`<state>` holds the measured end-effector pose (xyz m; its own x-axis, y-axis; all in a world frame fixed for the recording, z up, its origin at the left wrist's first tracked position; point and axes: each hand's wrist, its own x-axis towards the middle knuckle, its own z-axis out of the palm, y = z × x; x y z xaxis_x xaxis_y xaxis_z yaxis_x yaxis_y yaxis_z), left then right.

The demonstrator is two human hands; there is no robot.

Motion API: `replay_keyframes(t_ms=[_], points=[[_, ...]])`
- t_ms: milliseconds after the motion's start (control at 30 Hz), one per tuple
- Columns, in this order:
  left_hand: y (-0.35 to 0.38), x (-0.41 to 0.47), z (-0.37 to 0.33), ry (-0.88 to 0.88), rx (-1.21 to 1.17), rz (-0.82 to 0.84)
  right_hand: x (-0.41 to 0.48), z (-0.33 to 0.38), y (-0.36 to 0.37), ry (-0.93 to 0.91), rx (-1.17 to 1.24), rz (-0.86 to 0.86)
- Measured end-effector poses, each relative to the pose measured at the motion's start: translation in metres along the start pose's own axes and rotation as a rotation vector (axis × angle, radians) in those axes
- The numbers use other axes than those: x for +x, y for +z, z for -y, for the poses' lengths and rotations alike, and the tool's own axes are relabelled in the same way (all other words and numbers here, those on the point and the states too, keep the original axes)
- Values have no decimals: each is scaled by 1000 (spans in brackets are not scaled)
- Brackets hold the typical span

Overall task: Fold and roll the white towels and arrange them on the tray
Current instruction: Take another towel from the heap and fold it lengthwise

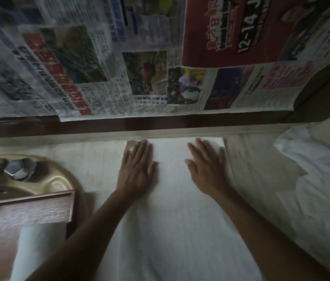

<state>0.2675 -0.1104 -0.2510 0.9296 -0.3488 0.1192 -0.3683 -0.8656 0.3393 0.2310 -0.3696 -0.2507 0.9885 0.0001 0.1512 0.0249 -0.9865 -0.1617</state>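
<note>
Left hand (pixel 137 169): flat, fingers straight, pressing the white towel (pixel 172 209).
Right hand (pixel 206 165): flat, fingers spread, on it.
White towel: uneven smoothing may skew its fold, leaving a lopsided roll.

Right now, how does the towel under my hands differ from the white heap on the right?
The flat towel lies spread smooth with straight edges; the crumpled cloth heap is bunched and wrinkled. Your left hand and right hand press flat on the towel; no hand touches the heap. Both are white.
</note>
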Motion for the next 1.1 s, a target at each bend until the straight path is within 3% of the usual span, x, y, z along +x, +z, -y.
replay_keyframes(t_ms=[100,200,333,433,600,667,767,833,900,1033,1100], points=[[-14,-1,31,-75,78,12,13,-42,-15,135,-83,106],[-26,-14,13,-107,77,-20,2,-40,-27,224,51,101],[-11,-64,-61,71,-56,-2,-64,26,-26,7,78,31],[2,-88,-56,106,-48,70,-92,22,-19,-109,21,28],[-14,-90,3,-132,49,6,-90,-76,-34,229,-58,-28],[-19,-103,-8,-184,50,-40,-100,-70,-44,304,-16,-52],[-12,-133,-65,-15,-45,-43,-137,0,-44,145,63,-110],[-2,-162,-94,126,-81,55,-177,37,-37,-29,58,-17],[-3,-181,-86,138,-60,68,-195,26,-37,-74,46,1],[-19,-203,-33,-74,62,-27,-190,-54,-54,200,-122,-21],[-24,-216,-36,-163,77,-63,-196,-60,-66,287,-85,-60]])
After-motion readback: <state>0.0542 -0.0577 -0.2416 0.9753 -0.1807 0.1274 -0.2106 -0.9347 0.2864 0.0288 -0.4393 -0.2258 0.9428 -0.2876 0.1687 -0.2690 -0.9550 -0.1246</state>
